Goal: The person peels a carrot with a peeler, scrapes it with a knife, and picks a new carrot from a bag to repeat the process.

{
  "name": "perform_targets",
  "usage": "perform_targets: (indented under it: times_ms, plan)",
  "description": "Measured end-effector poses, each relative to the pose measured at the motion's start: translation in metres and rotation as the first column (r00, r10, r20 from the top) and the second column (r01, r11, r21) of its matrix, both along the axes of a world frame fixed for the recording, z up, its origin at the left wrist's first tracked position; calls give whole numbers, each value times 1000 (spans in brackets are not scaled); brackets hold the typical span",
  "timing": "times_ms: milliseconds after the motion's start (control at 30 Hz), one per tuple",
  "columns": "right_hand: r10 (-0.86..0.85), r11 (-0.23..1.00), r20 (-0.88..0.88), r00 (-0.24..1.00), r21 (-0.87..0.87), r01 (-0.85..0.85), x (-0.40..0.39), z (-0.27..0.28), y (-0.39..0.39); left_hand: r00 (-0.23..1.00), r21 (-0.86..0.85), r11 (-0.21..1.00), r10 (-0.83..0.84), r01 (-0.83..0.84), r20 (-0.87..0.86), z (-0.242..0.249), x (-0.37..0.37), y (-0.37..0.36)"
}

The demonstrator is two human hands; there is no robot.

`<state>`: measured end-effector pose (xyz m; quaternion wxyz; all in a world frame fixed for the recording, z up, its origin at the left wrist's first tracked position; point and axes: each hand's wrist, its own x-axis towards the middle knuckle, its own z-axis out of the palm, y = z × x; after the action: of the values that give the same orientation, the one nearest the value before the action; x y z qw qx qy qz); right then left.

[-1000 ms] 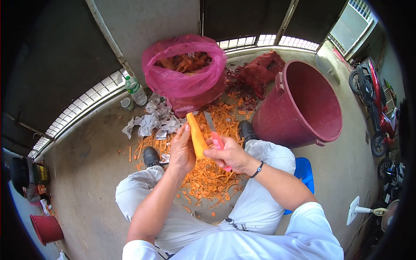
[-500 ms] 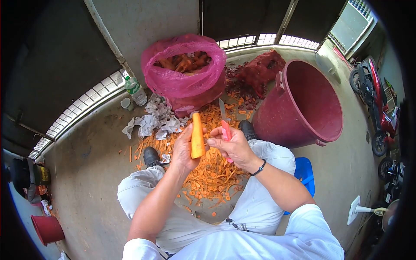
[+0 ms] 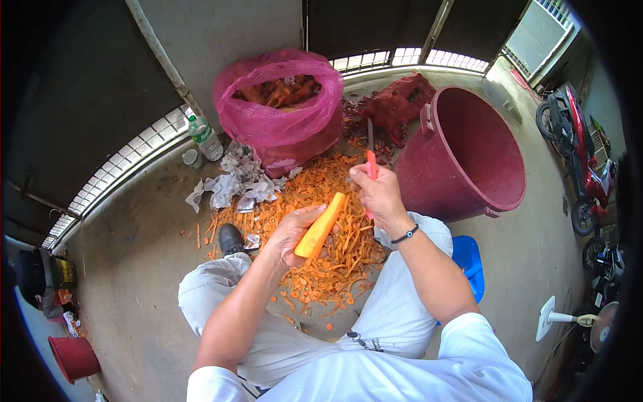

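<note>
Compared with the frame half a second earlier, the right hand (image 3: 380, 195) and its knife (image 3: 371, 164) stand farther forward and to the right, clear of the carrot (image 3: 321, 226), which now leans rightward rather than nearly upright. The left fingers grasp the carrot along its side, apparently to steady it while leaving its upper face exposed. The right fingers are curled about the knife's pink handle, the blade pointing forward, away from the left fingers, presumably for safe clearance. Directly beneath both sets of fingers lies a heap of orange peelings (image 3: 328, 275), its position between the legs suggesting that scraps fall where they are cut. Beyond the fingers, ahead, a pink mesh bag (image 3: 288, 134) holds brownish-orange roots, seemingly kept within reach; crumpled paper (image 3: 234, 174) lies left of it. To the right of the right fingers, a maroon bin (image 3: 429, 174) tilts its mouth toward the person, probably for easy access.
</note>
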<state>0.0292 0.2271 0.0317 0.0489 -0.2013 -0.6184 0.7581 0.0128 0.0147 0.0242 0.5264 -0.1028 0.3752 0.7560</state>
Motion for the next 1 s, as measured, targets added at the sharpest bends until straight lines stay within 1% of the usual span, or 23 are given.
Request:
perform_targets:
  times_ms: [33,167,233,267,333,367,433,500,567,600,667,700,767,800,867,933,967,1000]
  plan:
    - [10,999,6,1000,-31,-10,2,2,1,1000,-3,1000,14,-14,-12,1,-1,-1]
    - [85,995,38,996,-50,-83,6,11,1,999,-7,1000,21,-21,-27,-1,-4,-5]
    - [287,956,13,958,-73,-286,9,17,0,990,-41,999,1,-7,-139,-4,-5,-4]
    - [288,955,13,957,-73,-287,9,16,-2,990,-41,999,2,-8,-139,-6,-5,-3]
    - [387,921,28,922,27,-388,10,14,-9,985,-31,996,76,-82,-158,-11,-2,-1]
    - [403,914,51,914,21,-405,10,16,-8,985,-33,996,75,-81,-155,-14,-2,-1]
    - [367,929,24,930,43,-368,9,16,-10,975,-32,991,122,-130,-183,-16,-2,0]
    - [328,943,-6,945,68,-327,8,15,-10,975,-48,989,127,-138,-183,-14,-1,2]
    - [304,953,-18,953,14,-304,8,15,-9,974,-62,987,133,-146,-185,-8,-1,2]
    - [302,953,-17,953,15,-301,7,14,-9,974,-60,988,127,-140,-187,-6,-1,1]
    - [205,978,-122,971,61,-199,5,9,-7,974,-55,990,120,-133,-190,-2,-1,-1]
    - [204,978,-122,971,63,-198,4,11,-6,975,-74,989,111,-127,-191,0,-1,-1]
    - [96,995,-119,988,49,-90,4,16,-2,976,-93,988,102,-121,-192,0,-3,-4]
    - [96,995,-120,988,49,-90,4,16,0,974,-83,988,115,-133,-195,0,-3,-5]
    - [34,998,-128,991,58,-27,3,14,2,971,-72,986,131,-148,-200,-1,-4,-6]
    - [21,999,-141,990,45,-15,3,10,5,948,-80,969,210,-234,-238,2,-4,-5]
    - [7,1000,-154,988,32,-2,3,9,7,948,-79,969,211,-235,-239,3,-5,-5]
    - [9,999,-156,988,33,-4,3,9,7,934,-44,960,259,-277,-248,4,-6,-6]
